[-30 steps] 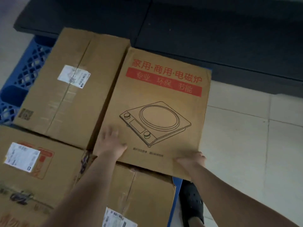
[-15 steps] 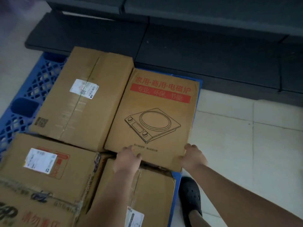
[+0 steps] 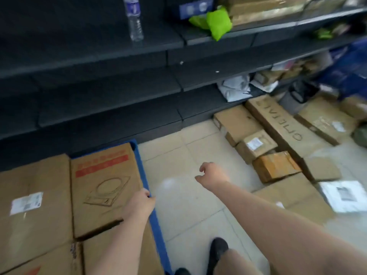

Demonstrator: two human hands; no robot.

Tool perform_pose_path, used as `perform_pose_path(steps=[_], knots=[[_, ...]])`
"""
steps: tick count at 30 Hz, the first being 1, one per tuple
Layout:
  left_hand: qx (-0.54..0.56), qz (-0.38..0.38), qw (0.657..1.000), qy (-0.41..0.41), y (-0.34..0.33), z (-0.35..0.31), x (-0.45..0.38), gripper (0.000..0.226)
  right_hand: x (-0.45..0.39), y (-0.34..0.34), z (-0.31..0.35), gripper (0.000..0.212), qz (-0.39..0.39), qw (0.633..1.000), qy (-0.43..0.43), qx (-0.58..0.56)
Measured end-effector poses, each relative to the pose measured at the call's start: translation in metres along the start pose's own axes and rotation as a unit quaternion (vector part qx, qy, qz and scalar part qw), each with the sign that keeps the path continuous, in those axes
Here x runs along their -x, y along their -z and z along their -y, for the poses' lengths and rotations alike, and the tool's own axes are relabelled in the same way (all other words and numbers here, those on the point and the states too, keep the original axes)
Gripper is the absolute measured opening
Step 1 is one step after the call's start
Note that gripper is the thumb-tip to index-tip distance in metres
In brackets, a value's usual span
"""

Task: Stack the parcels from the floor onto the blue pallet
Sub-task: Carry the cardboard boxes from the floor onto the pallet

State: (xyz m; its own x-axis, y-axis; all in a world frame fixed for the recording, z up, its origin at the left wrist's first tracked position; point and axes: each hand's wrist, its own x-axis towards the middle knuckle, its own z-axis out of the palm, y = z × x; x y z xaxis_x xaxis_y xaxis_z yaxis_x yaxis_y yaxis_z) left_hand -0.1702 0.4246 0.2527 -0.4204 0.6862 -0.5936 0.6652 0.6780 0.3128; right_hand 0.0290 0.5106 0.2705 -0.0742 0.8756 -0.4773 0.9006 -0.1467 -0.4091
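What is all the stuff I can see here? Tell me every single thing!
cooker box: one, brown with a red band, on the blue pallet.
other pallet boxes: at least three, brown, beside and in front of it.
blue pallet: one, edge showing, lower left.
floor parcels: several, brown cardboard, at right on the tiles.
white-labelled packet: one, far right floor.
shelves: dark, along the back.
water bottle: one, clear, upper shelf.
green bags: bright green, upper shelf.
shoe: black, bottom.
left hand: at the cooker box's right edge.
right hand: loosely curled, holds nothing, over the floor.
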Motion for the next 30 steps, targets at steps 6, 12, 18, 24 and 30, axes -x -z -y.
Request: perform_pose_path(steps=[6,12,18,24,30], knots=[[-0.084,0.05,0.988,-0.123,-0.061,-0.117,0.068,0.037,0.088,0.068,-0.135,0.039,-0.072,0.985,-0.149,-0.056],[-0.198,0.102,0.944,-0.242,-0.169,-0.219,0.16,0.018,0.194,0.09,-0.283,0.029,-0.107,0.938,-0.295,-0.149],[-0.298,0.165,0.873,-0.35,-0.318,-0.298,0.283,0.031,0.308,0.084,-0.448,0.034,-0.096,0.876,-0.416,-0.223],[-0.391,0.244,0.793,-0.398,-0.465,-0.312,0.347,0.038,0.361,0.025,-0.576,0.022,-0.097,0.76,-0.533,-0.359],[-0.448,0.271,0.761,-0.383,-0.605,-0.285,0.301,0.041,0.342,-0.105,-0.669,0.052,-0.111,0.636,-0.606,-0.464]])
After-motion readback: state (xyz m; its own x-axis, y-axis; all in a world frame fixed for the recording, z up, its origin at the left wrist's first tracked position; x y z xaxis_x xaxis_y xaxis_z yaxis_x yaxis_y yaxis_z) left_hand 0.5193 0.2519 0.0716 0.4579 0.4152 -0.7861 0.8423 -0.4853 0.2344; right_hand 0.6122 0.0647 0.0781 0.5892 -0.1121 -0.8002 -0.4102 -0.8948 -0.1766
